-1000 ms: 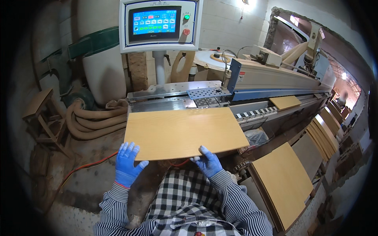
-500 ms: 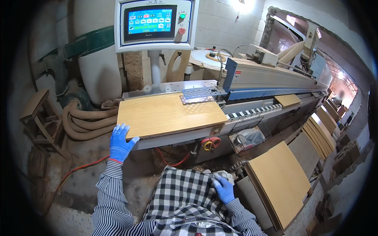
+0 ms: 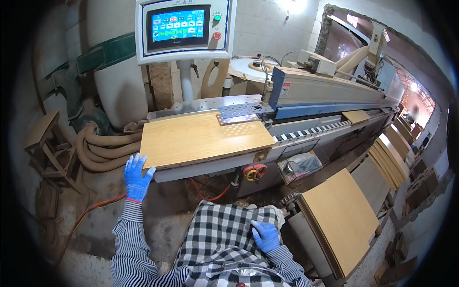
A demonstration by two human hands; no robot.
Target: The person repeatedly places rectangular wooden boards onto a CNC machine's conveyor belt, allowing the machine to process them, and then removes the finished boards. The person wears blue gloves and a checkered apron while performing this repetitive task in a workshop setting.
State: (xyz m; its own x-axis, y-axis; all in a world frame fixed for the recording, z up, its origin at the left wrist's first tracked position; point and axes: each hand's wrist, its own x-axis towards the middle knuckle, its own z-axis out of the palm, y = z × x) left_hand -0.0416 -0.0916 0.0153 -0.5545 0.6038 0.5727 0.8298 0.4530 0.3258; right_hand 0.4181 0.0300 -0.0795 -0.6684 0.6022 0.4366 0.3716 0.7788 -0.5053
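Now the wooden board is laid flat on the machine bed, its far right part covered by a perforated plate. At its near left corner the gloved left hand is placed, thumb and fingers spread apart. Over the checked apron the right hand is held with fingers loosely bent; whether anything is gripped there cannot be told. Beyond the board's right end, a black-and-white track is seen.

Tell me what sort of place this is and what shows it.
Probably a woodworking workshop: a long panel-processing machine with a control screen, a wood-grain board lying at its near end, and stacked panels to the right.
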